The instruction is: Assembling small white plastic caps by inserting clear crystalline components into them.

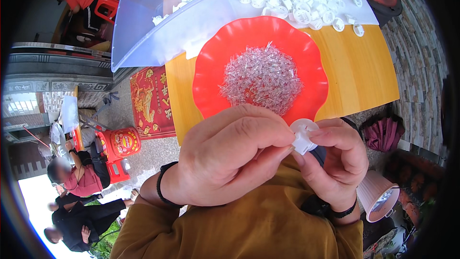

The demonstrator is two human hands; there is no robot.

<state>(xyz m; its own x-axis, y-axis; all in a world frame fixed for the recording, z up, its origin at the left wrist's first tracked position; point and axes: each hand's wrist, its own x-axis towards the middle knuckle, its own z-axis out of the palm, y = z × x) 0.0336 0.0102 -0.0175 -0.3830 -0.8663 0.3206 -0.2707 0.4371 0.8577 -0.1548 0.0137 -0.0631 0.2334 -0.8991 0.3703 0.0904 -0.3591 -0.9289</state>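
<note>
Between the thumb and fingers of my right hand [338, 160] is a small white plastic piece [303, 138] with a round disc and a boxy block. My left hand [230, 156] is closed in a pinch, its fingertips meeting at the edge of that piece. Anything within the left pinch is too small or hidden to make out. Just beyond my hands stands a red scalloped bowl [211, 57], holding a heap of tiny clear plastic pins [261, 76].
Many similar white pieces [302, 0] lie on a white sheet at the far side of the wooden table [359, 67]. A translucent bin [139, 33] stands far left with a few pieces inside. A pink bucket [376, 194] is at right. Several people and red stools [117, 170] are at left.
</note>
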